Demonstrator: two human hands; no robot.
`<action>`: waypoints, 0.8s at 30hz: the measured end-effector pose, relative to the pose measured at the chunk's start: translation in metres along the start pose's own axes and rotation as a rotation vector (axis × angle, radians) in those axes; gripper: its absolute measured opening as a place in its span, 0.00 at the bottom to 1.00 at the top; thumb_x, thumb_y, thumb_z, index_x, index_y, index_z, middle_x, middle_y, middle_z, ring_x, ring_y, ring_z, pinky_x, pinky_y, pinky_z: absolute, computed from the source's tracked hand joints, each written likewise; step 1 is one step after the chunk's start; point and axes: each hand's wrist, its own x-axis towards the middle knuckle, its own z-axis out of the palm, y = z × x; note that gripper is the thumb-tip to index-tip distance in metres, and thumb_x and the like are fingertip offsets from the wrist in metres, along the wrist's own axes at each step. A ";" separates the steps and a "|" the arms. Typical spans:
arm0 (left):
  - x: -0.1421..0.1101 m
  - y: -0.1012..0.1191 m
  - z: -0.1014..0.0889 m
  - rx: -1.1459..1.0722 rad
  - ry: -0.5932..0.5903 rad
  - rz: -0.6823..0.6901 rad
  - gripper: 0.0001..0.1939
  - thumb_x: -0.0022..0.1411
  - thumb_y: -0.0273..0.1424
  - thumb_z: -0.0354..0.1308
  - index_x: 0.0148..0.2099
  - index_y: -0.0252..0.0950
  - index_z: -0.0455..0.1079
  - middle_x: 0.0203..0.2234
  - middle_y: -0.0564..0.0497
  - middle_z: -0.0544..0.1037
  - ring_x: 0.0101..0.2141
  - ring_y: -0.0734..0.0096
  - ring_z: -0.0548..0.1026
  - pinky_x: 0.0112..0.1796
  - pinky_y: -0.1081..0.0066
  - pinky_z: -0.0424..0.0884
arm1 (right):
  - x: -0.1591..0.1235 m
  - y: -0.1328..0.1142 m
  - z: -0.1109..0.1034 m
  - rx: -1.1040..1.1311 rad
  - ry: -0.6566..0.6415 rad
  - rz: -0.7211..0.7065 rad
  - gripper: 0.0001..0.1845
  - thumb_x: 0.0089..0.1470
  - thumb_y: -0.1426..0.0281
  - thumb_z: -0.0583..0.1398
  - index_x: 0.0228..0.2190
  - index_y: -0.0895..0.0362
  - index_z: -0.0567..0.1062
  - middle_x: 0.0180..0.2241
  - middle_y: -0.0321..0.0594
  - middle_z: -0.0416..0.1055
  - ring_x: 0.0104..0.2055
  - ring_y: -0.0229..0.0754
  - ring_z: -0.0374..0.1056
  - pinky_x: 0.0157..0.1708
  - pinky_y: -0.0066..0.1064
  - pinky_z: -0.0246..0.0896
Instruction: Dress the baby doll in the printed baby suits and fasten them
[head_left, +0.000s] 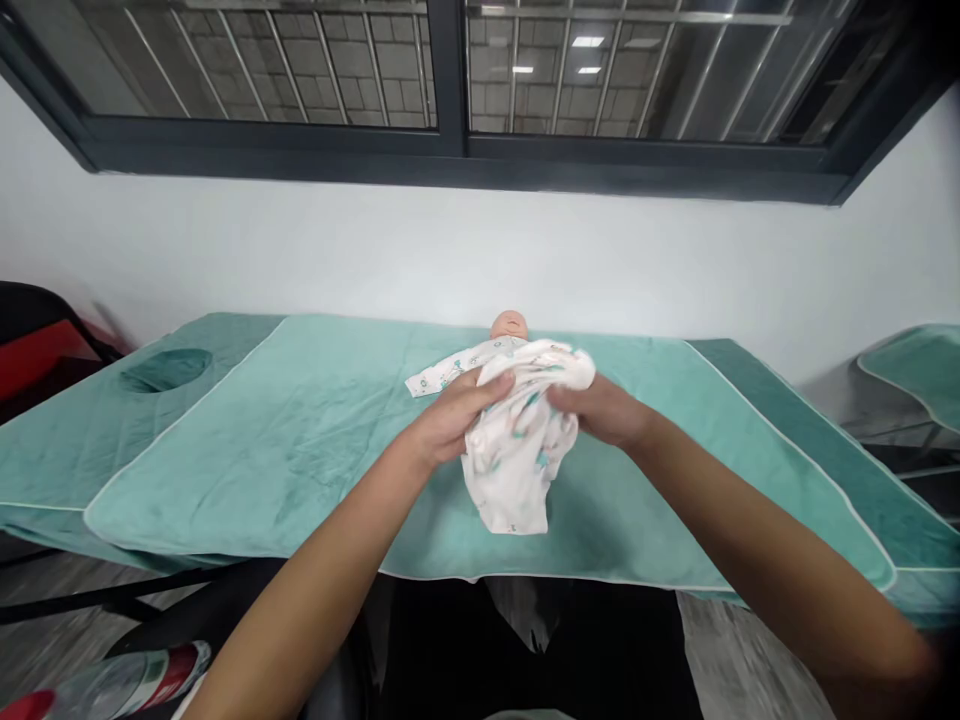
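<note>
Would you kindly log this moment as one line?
left hand: gripping printed white cloth | right hand: gripping same cloth | doll head: beyond cloth | printed sleeve: extended leftward | green cover: underneath

Crumpled white garment (514, 465), teal-patterned.

The left hand (457, 410) and right hand (604, 408) are bare; both forearms (330, 560) are uncovered. The trousers (622, 655) are black.

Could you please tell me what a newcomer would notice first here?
Probably the printed white garment, bunched between the left hand and right hand at the green cover's middle. Just behind it, a doll's head shows near the wall. The dark-framed barred window across the top would likely follow.
</note>
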 end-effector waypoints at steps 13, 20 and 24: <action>-0.066 0.021 -0.020 0.288 0.013 -0.371 0.15 0.59 0.37 0.64 0.46 0.36 0.72 0.37 0.49 0.78 0.33 0.69 0.76 0.33 0.73 0.69 | -0.050 0.096 0.096 0.667 0.153 0.311 0.28 0.45 0.59 0.71 0.45 0.59 0.76 0.43 0.47 0.78 0.45 0.48 0.75 0.50 0.40 0.67; -0.068 0.033 -0.005 0.816 0.055 -0.186 0.19 0.64 0.45 0.55 0.51 0.39 0.69 0.44 0.49 0.76 0.44 0.62 0.73 0.42 0.69 0.68 | -0.044 0.099 0.104 0.535 0.384 0.200 0.33 0.44 0.53 0.71 0.49 0.55 0.76 0.43 0.45 0.78 0.44 0.51 0.74 0.47 0.43 0.68; -0.042 -0.029 -0.020 0.999 -0.045 -0.262 0.19 0.63 0.45 0.52 0.47 0.36 0.70 0.43 0.47 0.77 0.44 0.59 0.73 0.44 0.66 0.68 | -0.063 0.136 0.077 0.118 0.608 0.235 0.28 0.54 0.52 0.64 0.49 0.57 0.77 0.45 0.45 0.78 0.47 0.52 0.72 0.50 0.43 0.65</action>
